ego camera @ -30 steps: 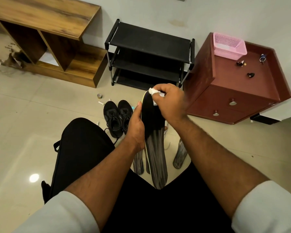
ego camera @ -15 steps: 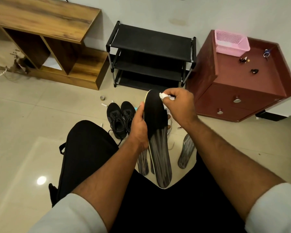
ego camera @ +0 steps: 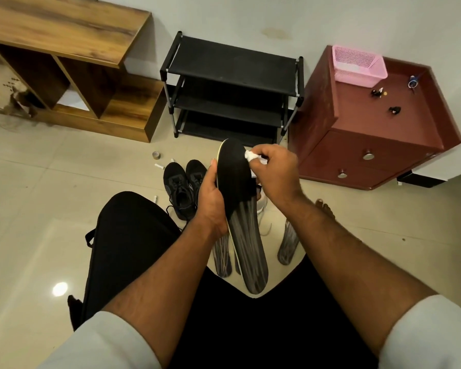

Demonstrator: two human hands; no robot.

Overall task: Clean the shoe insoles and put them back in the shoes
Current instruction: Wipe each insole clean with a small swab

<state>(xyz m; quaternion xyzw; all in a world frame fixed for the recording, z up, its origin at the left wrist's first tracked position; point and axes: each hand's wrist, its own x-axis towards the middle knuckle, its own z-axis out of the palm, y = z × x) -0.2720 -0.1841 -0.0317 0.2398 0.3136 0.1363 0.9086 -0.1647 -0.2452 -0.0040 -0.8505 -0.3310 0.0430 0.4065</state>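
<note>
The insole (ego camera: 240, 209) stands nearly upright over the person's lap, toe end up and heel end down between the knees, most likely so that its whole top face is turned toward the eyes and open to wiping. The left hand (ego camera: 212, 198) grips it along its left edge at about mid-length, thumb on the face and fingers behind, which steadies it against the push of cleaning. The right hand (ego camera: 274, 171) is curled round a small white wipe (ego camera: 250, 156), pinching it and pressing it to the insole's upper right edge near the toe; so the insole lies between the two hands, touching both. I judge the cleaning of this insole to be under way, with the toe area in hand. Below, on the floor, two more insoles (ego camera: 222, 258) lie flat, one left of the held one and one to its right (ego camera: 288, 245), within reach for their turn. The black shoes (ego camera: 183, 185) sit side by side on the floor just beyond the left hand, openings up, ready to take the insoles back. A pale shoe shows partly behind the right wrist, mostly hidden.
</note>
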